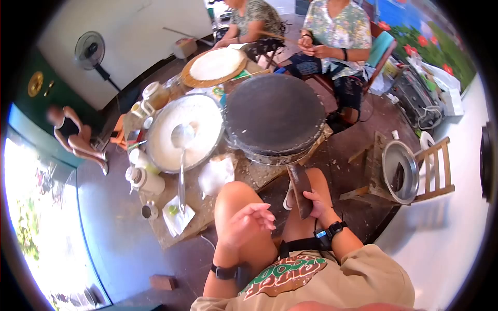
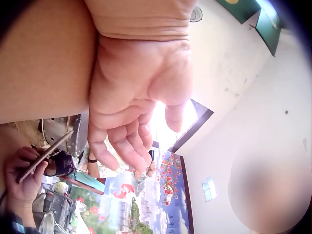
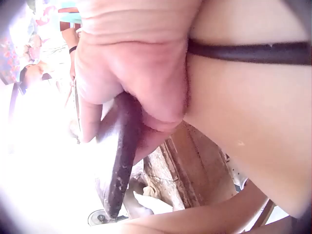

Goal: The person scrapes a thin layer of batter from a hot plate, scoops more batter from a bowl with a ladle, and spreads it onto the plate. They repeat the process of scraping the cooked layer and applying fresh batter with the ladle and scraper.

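In the head view the right hand (image 1: 320, 203) grips a dark flat blade-like piece (image 1: 301, 191) above the right thigh; the right wrist view shows thumb and fingers around its dark edge (image 3: 124, 146). The left hand (image 1: 250, 224) rests over the left thigh with nothing in it, its fingers loosely curled, as the left wrist view of the hand (image 2: 139, 92) also shows. Beyond the knees stands a round black griddle (image 1: 275, 114). To its left is a wide basin of pale batter (image 1: 163, 129), with a metal ladle (image 1: 181, 179) lying across its rim.
A round board (image 1: 244, 65) bears a thin white sheet behind the basin. Bottles (image 1: 148, 181) and a cup (image 1: 150, 210) stand on the table's left side. Two seated people are across the table, another sits at far left. A metal bowl (image 1: 411, 176) rests on a wooden chair at right.
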### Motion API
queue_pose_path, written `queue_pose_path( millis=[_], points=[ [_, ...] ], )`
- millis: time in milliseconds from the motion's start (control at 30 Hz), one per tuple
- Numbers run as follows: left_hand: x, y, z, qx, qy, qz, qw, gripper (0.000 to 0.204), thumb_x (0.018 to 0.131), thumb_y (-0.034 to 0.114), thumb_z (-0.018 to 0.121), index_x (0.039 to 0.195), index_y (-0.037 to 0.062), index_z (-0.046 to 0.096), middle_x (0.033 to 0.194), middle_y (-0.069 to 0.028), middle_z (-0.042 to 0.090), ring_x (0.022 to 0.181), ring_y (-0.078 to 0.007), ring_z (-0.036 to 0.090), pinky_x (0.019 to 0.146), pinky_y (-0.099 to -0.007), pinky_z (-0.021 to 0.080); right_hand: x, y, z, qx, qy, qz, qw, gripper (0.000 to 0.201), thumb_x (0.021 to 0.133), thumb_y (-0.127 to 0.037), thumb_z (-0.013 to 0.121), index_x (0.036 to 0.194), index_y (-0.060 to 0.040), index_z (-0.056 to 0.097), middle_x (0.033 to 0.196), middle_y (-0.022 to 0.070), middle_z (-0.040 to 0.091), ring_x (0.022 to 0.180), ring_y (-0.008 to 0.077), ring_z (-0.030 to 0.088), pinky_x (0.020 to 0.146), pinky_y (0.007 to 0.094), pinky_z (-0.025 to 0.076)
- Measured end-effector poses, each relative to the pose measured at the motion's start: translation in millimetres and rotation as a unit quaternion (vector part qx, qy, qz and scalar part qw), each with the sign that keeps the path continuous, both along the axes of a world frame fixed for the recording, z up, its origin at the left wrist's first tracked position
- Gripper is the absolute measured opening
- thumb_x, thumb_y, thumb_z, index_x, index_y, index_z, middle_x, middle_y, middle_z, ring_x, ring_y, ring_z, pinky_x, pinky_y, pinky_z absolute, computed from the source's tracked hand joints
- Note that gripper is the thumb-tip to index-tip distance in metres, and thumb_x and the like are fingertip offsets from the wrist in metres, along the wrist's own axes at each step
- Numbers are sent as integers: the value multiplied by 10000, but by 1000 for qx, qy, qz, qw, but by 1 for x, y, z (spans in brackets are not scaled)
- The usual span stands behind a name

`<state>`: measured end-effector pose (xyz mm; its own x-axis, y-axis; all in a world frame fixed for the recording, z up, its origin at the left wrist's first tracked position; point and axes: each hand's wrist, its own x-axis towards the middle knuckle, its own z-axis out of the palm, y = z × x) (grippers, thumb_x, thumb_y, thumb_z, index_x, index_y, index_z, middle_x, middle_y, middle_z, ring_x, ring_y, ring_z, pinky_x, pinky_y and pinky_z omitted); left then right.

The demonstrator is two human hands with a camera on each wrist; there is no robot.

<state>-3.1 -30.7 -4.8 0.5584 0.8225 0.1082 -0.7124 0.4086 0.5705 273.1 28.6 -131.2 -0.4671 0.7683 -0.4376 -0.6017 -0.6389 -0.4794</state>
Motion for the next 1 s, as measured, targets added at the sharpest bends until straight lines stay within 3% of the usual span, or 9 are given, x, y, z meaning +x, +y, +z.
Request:
queue_pose_path(
  millis=[67,100,200,267,367,700,800,933,1000],
  points=[
    [-2,-1,2,-6,-2,-5,1000,599,876,395,557,1298,5,387,1143,-141,544,1010,-251,550,893,-385,424,-8,8,23,65,-97,20,993,383,775,-122,666,1117,-19,528,965,80,618,846,186,608,751,341,507],
    [-3,-1,2,-8,-5,-10,1000,602,875,399,557,1299,6,387,1145,-141,543,1008,-249,549,893,-380,423,-15,22,40,212,-217,25,953,408,761,-121,678,1119,-4,521,968,79,617,862,181,600,770,331,495],
    [-5,-2,3,3,-9,-15,1000,553,884,381,541,1282,21,407,1132,-148,546,1011,-271,550,900,-413,425,-42,73,124,463,-485,15,742,494,700,-124,705,1122,13,486,963,164,623,911,230,608,775,339,473],
    [-8,-4,4,4,3,-9,1000,541,884,382,537,1273,28,412,1118,-152,547,1009,-287,555,904,-435,428,-66,104,144,490,-589,-81,637,520,719,-137,686,1166,-33,441,945,275,594,898,427,582,759,430,472],
    [-15,-8,3,7,-14,23,1000,549,880,387,542,1272,25,409,1115,-157,548,998,-295,562,901,-440,430,-98,137,142,453,-708,-63,538,642,739,-125,654,1282,-52,319,912,262,612,862,424,596,769,473,474],
    [-34,-21,1,14,-48,25,998,557,887,380,534,1292,25,392,1119,-162,543,1004,-310,560,893,-450,434,-177,111,115,534,-670,53,513,659,735,-92,634,1320,-81,334,890,216,626,802,396,605,710,480,480],
    [-38,-21,1,26,-65,12,997,594,889,394,532,1316,15,369,1152,-132,534,1004,-244,549,901,-394,416,-172,101,122,588,-627,-34,510,657,728,-75,635,1318,-103,349,907,202,625,788,391,600,691,476,477],
    [-39,-20,2,26,-86,6,996,591,894,385,526,1327,19,360,1167,-138,526,1004,-245,548,906,-390,415,-160,98,119,574,-594,-44,561,616,722,-62,649,1287,-68,403,1032,205,608,911,347,613,789,387,476],
    [-37,-21,0,28,-75,10,997,568,895,391,518,1309,27,382,1150,-146,529,1011,-261,550,906,-429,420,-157,95,126,537,-530,-72,653,605,706,-61,656,1267,-51,431,1061,172,603,957,275,600,840,340,451]
  ],
)
